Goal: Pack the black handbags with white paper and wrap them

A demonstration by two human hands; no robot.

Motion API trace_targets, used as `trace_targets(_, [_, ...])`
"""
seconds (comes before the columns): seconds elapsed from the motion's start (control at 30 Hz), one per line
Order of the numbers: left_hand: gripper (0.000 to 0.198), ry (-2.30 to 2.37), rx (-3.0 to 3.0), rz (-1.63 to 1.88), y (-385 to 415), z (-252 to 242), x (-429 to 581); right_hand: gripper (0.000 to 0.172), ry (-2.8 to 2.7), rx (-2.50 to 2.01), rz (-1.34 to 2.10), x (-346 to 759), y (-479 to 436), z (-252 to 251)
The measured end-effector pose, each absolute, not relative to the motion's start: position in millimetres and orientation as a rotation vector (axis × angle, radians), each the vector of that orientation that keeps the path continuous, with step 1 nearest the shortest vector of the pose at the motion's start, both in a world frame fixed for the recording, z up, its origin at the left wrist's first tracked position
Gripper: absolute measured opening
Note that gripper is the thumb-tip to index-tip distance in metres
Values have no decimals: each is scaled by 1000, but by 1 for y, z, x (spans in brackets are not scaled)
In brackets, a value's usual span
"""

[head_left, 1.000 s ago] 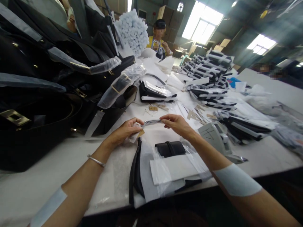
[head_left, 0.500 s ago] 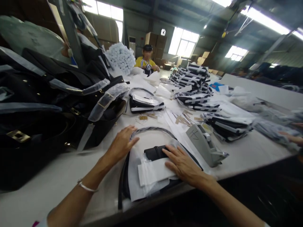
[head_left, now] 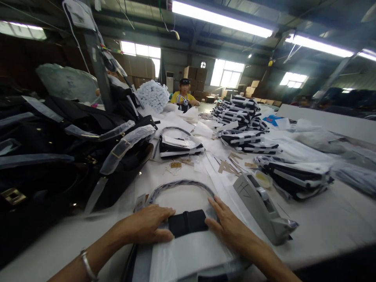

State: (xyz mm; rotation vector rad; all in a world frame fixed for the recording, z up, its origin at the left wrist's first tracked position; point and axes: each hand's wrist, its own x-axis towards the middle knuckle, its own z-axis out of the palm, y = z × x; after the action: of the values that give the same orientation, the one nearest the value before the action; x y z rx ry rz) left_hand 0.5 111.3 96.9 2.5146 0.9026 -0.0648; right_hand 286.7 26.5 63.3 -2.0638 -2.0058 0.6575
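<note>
A dark handbag lies in front of me, its arched, plastic-wrapped handle (head_left: 182,182) pointing away. Across its middle runs a black strap piece (head_left: 188,223), with a white sheet (head_left: 188,254) over the nearer part. My left hand (head_left: 154,225) rests on the left end of the strap piece, fingers stretched out and thumb apart. At the other end, my right hand (head_left: 227,223) lies along the bag's right side with its fingers extended near the handle's base. Neither hand grips anything. The bag's near edge is cut off by the frame.
A grey tape dispenser (head_left: 264,211) stands right of the bag. Large black bags (head_left: 73,156) crowd the left side. Farther back are another wrapped handbag (head_left: 180,147), stacked bags (head_left: 241,121) and brown card tags (head_left: 227,167). A person in yellow (head_left: 184,98) sits across the table.
My left hand has come down from beside the handle onto the strap piece. My right hand has shifted off the strap piece to its right end. The view has tilted upward.
</note>
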Motion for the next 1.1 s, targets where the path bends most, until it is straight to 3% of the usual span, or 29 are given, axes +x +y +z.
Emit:
trace_targets(0.13, [45, 992, 2370, -1, 126, 111, 1, 75, -2021, -2035, 771, 293, 17, 79])
trace_targets(0.23, [35, 1035, 2313, 310, 150, 105, 3, 61, -2001, -2045, 677, 308, 33, 95])
trace_targets(0.37, [38, 1139, 2470, 655, 188, 73, 2, 39, -2043, -2188, 371, 330, 88, 110])
trace_targets(0.47, [47, 1207, 2536, 558, 207, 44, -3, 31, -2073, -2305, 209, 343, 139, 117])
trace_targets(0.67, [54, 1220, 2464, 451, 211, 26, -11, 38, -2052, -2308, 193, 344, 226, 111])
trace_targets(0.87, [52, 1244, 2394, 479, 208, 31, -11, 30, -2042, -2196, 228, 306, 300, 97])
trace_targets(1.1, [50, 1264, 2388, 557, 208, 7, -15, 35, -1903, -2186, 208, 276, 348, 92])
